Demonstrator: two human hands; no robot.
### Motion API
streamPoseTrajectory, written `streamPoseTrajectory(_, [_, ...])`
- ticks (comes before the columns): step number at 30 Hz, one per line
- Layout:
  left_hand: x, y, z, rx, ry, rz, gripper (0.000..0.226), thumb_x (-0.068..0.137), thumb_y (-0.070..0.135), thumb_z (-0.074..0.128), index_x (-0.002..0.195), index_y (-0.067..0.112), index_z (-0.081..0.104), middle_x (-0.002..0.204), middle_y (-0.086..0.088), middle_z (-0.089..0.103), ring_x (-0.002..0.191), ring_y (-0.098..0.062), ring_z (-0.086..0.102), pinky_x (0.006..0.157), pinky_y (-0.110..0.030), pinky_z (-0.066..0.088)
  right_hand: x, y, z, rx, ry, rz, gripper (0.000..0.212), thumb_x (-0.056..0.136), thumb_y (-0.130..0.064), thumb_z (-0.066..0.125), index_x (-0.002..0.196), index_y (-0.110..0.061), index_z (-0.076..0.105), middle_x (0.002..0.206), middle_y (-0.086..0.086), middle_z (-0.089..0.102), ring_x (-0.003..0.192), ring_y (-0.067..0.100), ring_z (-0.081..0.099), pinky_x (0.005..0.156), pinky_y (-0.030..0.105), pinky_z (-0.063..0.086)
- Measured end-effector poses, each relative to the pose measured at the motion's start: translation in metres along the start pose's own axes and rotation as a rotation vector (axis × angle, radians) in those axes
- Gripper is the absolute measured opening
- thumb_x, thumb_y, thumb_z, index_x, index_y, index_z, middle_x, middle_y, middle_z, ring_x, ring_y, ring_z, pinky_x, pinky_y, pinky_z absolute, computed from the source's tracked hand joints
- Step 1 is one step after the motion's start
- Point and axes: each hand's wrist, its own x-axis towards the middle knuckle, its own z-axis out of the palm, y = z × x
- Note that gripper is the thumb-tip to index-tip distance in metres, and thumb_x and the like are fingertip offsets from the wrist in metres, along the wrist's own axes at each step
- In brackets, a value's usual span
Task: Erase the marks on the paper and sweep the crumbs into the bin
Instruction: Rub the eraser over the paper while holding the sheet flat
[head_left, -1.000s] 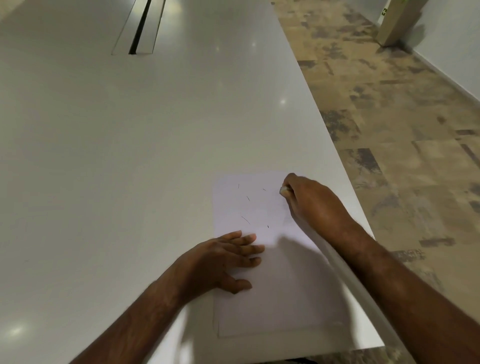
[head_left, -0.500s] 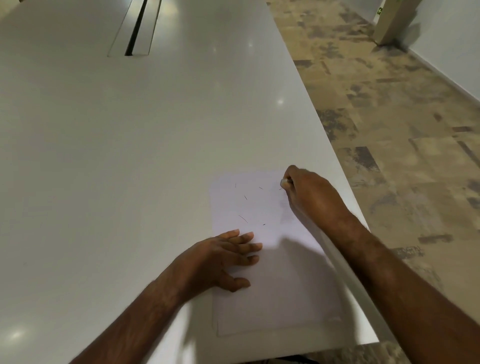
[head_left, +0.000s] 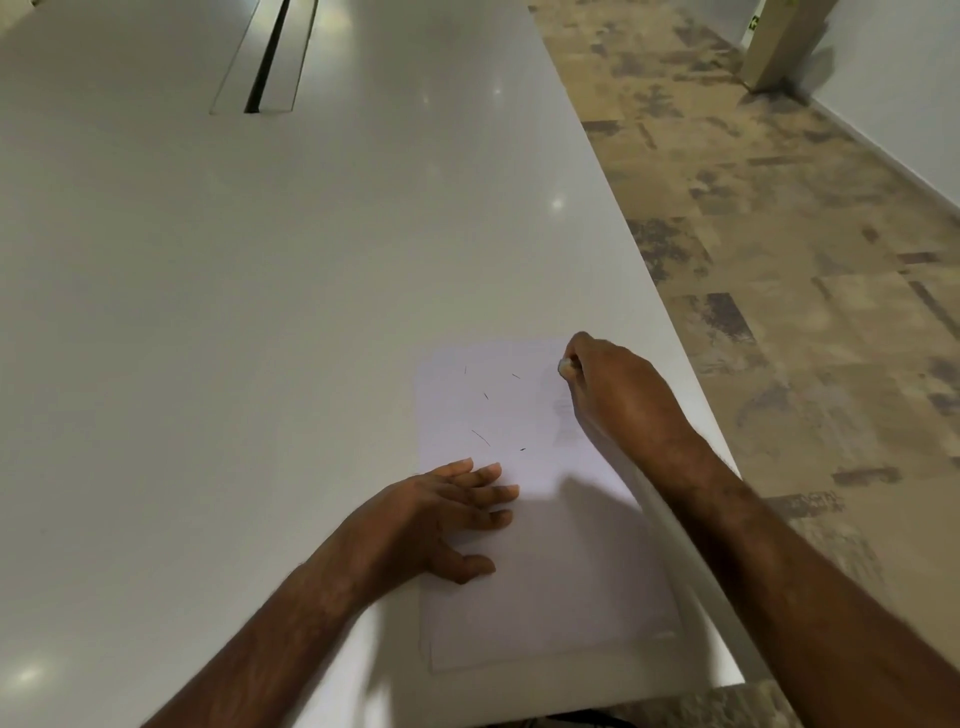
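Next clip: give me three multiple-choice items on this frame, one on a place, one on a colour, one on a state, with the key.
1. The paper lies:
A. by the table's right edge
B. on the floor
C. beside the table's slot

2. The table is:
A. black
B. white
C. red

3. The left hand is:
A. curled into a fist
B. lifted off the table
C. flat on the paper, fingers straight

Key:
1 A, the sheet sits close to the edge bordering the floor.
2 B, its glossy top is white.
3 C, it presses the sheet while the right hand pinches a small pale eraser.
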Motion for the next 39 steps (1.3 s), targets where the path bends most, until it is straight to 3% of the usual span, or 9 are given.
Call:
streamPoseTrajectory(5, [0.0,-0.001,0.0,-0.01,0.002,-0.015,0.05,0.08,0.041,0.081,0.123,0.017,0.075,0.145,0.015,0.056,0.144,-0.004,0.04,0.122,-0.023,0.022,-0.027,-0.003,-0.002,-0.039,-0.073,-0.031,0.016,0.11,-0.022,0.051,0.095,-0.018,0.054,0.083,-0.001,0.061,0.069,0.016,0.057,0.066,0.04,0.051])
streamPoseTrajectory(11, [0.0,0.0,0.0,-0.023,0.001,-0.021,0.05,0.081,0.042,0.08,0.123,0.017,0.075,0.145,0.016,0.056,0.144,-0.005,0.041,0.122,-0.026,0.023,-0.003,0.009,-0.002,0.076,-0.037,-0.009,0.014,0.111,-0.03,0.052,0.104,-0.019,0.058,0.092,-0.005,0.065,0.079,0.02,0.062,0.071,0.039,0.051])
streamPoseTrajectory(19, [0.0,0.0,-0.001,-0.028,-0.011,-0.026,0.05,0.08,0.043,0.079,0.123,0.016,0.075,0.144,0.016,0.055,0.144,-0.003,0.04,0.122,-0.023,0.021,-0.024,0.008,-0.001,0.003,-0.078,-0.072,0.017,0.111,-0.03,0.052,0.098,-0.019,0.055,0.087,-0.002,0.064,0.072,0.017,0.06,0.067,0.039,0.054])
streamPoseTrajectory(39, [0.0,0.006,-0.003,-0.041,0.004,-0.066,0.049,0.079,0.04,0.083,0.123,0.02,0.075,0.143,0.018,0.057,0.144,-0.002,0.041,0.122,-0.023,0.022,-0.015,0.0,-0.006,-0.032,-0.054,-0.025,0.017,0.11,-0.024,0.051,0.095,-0.017,0.054,0.083,0.0,0.062,0.069,0.017,0.058,0.066,0.041,0.052])
